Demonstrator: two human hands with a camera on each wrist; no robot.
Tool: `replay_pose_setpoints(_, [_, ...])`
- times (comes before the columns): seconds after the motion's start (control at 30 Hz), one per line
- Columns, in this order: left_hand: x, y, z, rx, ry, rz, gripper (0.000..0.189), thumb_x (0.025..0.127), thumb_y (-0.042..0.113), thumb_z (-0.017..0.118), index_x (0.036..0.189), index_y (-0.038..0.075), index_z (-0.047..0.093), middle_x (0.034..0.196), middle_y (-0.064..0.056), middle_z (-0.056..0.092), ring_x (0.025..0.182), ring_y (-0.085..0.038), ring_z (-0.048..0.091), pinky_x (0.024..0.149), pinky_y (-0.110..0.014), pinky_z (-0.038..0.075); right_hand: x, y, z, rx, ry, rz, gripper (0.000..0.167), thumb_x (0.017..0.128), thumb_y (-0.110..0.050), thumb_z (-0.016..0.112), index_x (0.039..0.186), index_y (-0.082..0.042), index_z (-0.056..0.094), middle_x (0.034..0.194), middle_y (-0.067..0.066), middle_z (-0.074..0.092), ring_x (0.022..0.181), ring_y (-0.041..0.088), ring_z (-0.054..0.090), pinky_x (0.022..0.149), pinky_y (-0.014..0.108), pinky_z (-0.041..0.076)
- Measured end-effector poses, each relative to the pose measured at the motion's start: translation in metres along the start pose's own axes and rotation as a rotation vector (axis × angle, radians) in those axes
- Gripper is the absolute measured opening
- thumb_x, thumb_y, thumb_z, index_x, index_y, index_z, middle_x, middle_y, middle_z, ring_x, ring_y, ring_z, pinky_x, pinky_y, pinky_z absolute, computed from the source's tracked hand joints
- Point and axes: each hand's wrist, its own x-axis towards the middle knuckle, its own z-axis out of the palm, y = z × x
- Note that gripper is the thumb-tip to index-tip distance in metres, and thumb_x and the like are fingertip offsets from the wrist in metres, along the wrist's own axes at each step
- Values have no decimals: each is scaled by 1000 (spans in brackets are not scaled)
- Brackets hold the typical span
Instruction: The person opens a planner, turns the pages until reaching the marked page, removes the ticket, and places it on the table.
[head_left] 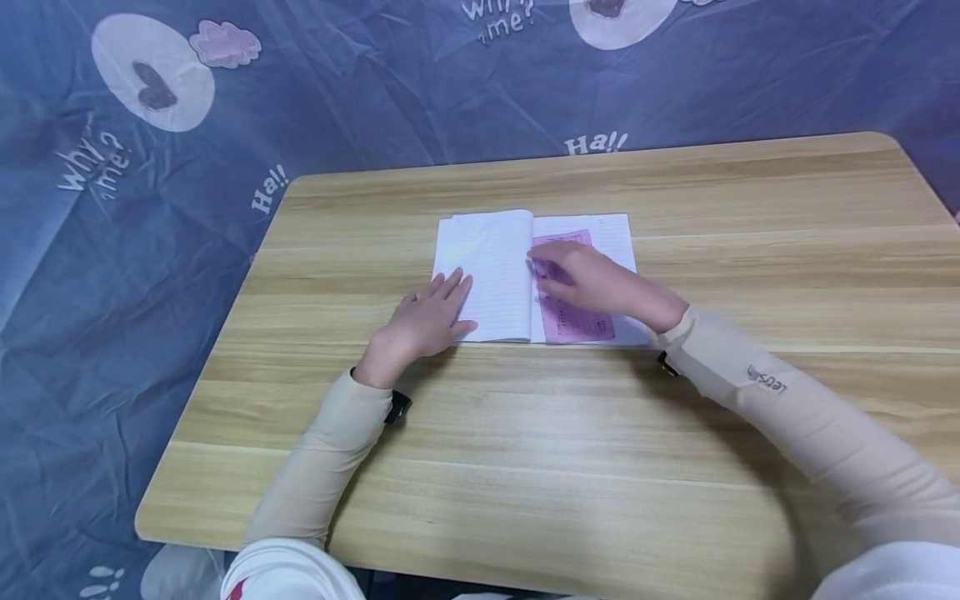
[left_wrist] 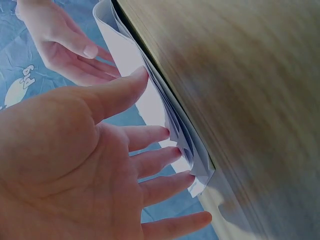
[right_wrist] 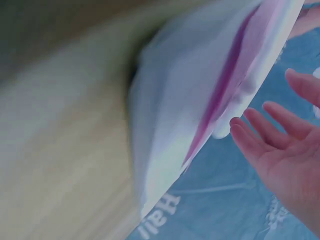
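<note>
A lined notebook (head_left: 491,242) lies spread on the wooden table, its left page slightly raised toward the spine. On its right page is a pink printed sheet (head_left: 577,323), set a little askew. My left hand (head_left: 429,321) rests with spread, straight fingers on the lower left part of the left page; the left wrist view shows its fingers along the bunched page edges (left_wrist: 172,115). Over the pink sheet, my right hand (head_left: 581,275) reaches to the spine with loosely bent fingers. In the right wrist view, the right hand (right_wrist: 280,145) pinches nothing.
The wooden table (head_left: 525,450) has rounded corners and extends on all sides of the notebook. Behind it hangs a blue printed cloth (head_left: 360,83), which also runs down the left side. A dark wrist strap (head_left: 397,407) shows at the left sleeve.
</note>
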Motion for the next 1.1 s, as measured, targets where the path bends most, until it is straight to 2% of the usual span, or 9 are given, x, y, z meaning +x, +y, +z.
replay_pose_setpoints(0.07, [0, 0, 0, -4, -3, -4, 72, 104, 43, 41, 159, 12, 6, 164, -5, -2, 149, -28, 1, 115, -60, 15, 1, 5, -6, 5, 25, 54, 45, 89, -2, 68, 130, 12, 54, 119, 27, 61, 113, 40, 57, 101, 49, 43])
replay_pose_setpoints(0.13, [0, 0, 0, -8, -3, -6, 72, 104, 43, 41, 159, 12, 5, 164, -5, -2, 149, -28, 1, 115, -60, 14, 2, 12, -13, 10, 48, 124, 46, 89, -2, 68, 131, 12, 53, 128, 29, 57, 121, 42, 53, 105, 51, 39])
replay_pose_setpoints(0.3, [-1, -1, 0, -8, 3, -4, 72, 104, 43, 41, 159, 12, 6, 164, -5, -2, 149, -28, 1, 115, -59, 14, 4, 31, -26, 36, 95, 294, 43, 90, -1, 64, 129, 12, 54, 125, 30, 58, 112, 42, 58, 97, 51, 46])
replay_pose_setpoints(0.4, [-1, 0, 0, -9, 4, -2, 72, 104, 43, 42, 159, 12, 6, 164, -5, -2, 149, -29, 2, 115, -59, 14, 4, 42, -31, 52, 128, 362, 40, 91, -1, 62, 128, 13, 55, 122, 30, 59, 110, 42, 59, 93, 50, 48])
replay_pose_setpoints(0.57, [-2, 1, 0, -19, 1, -5, 72, 104, 42, 42, 159, 12, 7, 164, -6, -1, 149, -29, 2, 115, -59, 14, 5, 54, -35, 91, 151, 425, 37, 90, 2, 61, 125, 14, 56, 118, 32, 61, 107, 43, 60, 90, 50, 50])
replay_pose_setpoints(0.67, [-2, 1, 0, -24, -1, -9, 72, 104, 42, 42, 159, 12, 7, 164, -6, 0, 149, -29, 2, 115, -58, 14, 7, 57, -37, 118, 148, 457, 35, 90, 2, 62, 123, 12, 58, 116, 31, 62, 105, 41, 60, 89, 45, 49])
replay_pose_setpoints(0.87, [-2, 0, 0, -26, 3, -9, 72, 104, 43, 42, 159, 12, 6, 164, -6, -1, 149, -28, 2, 115, -58, 14, 13, 61, -37, 168, 157, 535, 32, 89, -3, 68, 120, 6, 64, 110, 23, 66, 97, 31, 60, 75, 27, 44])
replay_pose_setpoints(1.1, [-2, 0, 0, -26, 6, -7, 72, 104, 43, 42, 159, 12, 6, 164, -5, -1, 149, -28, 2, 115, -58, 14, 17, 62, -34, 240, 180, 570, 28, 85, 2, 69, 112, 7, 67, 95, 16, 66, 81, 17, 55, 67, 21, 42])
